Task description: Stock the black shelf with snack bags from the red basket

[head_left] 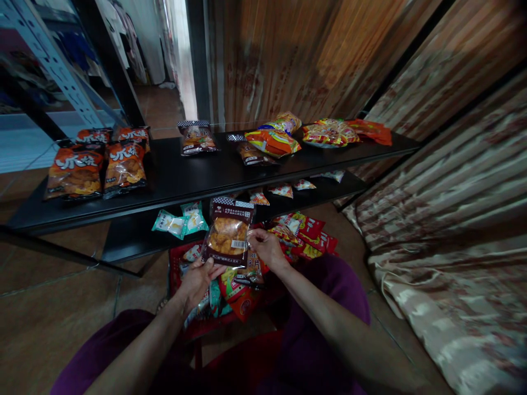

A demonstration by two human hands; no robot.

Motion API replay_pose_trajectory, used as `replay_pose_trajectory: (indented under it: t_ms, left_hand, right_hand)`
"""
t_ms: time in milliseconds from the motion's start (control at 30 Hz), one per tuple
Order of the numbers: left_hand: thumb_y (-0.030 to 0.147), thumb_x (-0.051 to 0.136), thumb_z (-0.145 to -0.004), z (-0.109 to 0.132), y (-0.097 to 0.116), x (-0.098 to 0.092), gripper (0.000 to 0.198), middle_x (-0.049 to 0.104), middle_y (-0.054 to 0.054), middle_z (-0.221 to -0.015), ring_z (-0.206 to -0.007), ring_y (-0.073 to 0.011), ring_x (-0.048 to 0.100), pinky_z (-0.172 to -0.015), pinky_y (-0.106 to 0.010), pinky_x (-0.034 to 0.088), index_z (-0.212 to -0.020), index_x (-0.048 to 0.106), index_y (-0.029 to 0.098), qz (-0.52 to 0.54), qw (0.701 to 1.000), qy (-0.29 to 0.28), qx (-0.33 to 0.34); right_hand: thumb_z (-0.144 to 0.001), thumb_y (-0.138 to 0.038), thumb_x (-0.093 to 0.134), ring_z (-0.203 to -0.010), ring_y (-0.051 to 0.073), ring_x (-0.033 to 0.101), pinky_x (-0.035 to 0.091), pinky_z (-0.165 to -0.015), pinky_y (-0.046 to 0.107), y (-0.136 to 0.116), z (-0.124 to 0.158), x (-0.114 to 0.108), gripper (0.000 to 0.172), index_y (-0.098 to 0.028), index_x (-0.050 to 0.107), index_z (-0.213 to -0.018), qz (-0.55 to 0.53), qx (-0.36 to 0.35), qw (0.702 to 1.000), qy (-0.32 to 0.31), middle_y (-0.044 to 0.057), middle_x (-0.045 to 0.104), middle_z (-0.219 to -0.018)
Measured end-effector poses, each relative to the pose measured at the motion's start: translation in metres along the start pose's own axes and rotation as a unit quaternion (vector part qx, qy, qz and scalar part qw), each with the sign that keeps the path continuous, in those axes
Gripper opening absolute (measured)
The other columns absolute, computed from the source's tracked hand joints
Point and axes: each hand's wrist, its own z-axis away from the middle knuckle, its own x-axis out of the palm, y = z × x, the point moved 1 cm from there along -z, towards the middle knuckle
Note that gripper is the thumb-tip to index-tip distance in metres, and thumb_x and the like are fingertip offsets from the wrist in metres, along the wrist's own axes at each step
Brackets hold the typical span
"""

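Observation:
A brown snack bag [228, 233] with a clear window and a barcode is held up between my two hands, over a red basket [175, 263]. My left hand [200, 280] pinches its lower left corner. At its right edge, the fingers of my right hand [265, 248] are closed on the bag. Below it the basket is full of mixed snack bags, among them another brown snack bag [252, 270] and red packets [310, 230].
A black two-level shelf [173, 181] crosses in front. Its top bears orange snack bags [76, 170], brown bags [197, 137] and colourful bags [274, 141]. Small green packets [177, 222] lie on the lower board [123, 236]. Curtains [432, 192] hang behind and at the right.

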Motion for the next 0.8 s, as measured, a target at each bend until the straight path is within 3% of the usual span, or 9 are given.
replay_pose_trajectory:
  t_ms: [233,467,633,800]
  left_hand:
    - [0.003,0.052,-0.084,0.001,-0.005,0.004,0.037,0.07,-0.01,-0.105,-0.092,-0.0188,0.069,-0.101,-0.042,0.047,-0.119,0.055,0.016,0.035,0.999,0.015,-0.013]
    - [0.002,0.059,-0.079,0.003,-0.008,0.002,0.025,0.07,-0.012,-0.098,-0.094,-0.0226,0.068,-0.102,-0.042,0.046,-0.102,0.06,0.011,0.014,0.999,-0.013,-0.035]
    - [0.001,0.062,-0.075,0.002,-0.004,0.0,0.02,0.07,-0.01,-0.1,-0.098,-0.0225,0.067,-0.102,-0.041,0.046,-0.091,0.059,0.013,0.04,0.998,-0.017,-0.043]
    - [0.016,0.057,-0.083,0.0,0.005,-0.003,0.016,0.07,-0.012,-0.103,-0.1,-0.0235,0.066,-0.098,-0.043,0.048,-0.097,0.062,0.011,0.03,0.998,-0.041,-0.044]
  right_hand:
    - [-0.046,-0.033,0.079,-0.055,0.009,0.051,0.041,-0.056,0.023,0.007,0.007,0.01,0.03,-0.018,0.066,-0.068,-0.161,0.105,0.981,0.018,-0.002,0.063,-0.064]
    - [-0.057,-0.039,0.071,-0.054,0.009,0.041,0.034,-0.051,0.02,0.017,-0.005,0.009,0.023,-0.021,0.059,-0.063,-0.047,0.002,0.999,0.012,-0.006,0.051,-0.057]
    - [-0.058,-0.039,0.069,-0.055,0.009,0.041,0.033,-0.052,0.02,0.014,-0.007,0.008,0.022,-0.022,0.059,-0.067,-0.052,0.017,0.998,-0.008,-0.006,0.051,-0.059]
    - [-0.056,-0.038,0.071,-0.054,0.008,0.042,0.034,-0.053,0.021,0.012,-0.005,0.005,0.025,-0.021,0.059,-0.069,-0.07,0.035,0.996,-0.035,-0.007,0.051,-0.06]
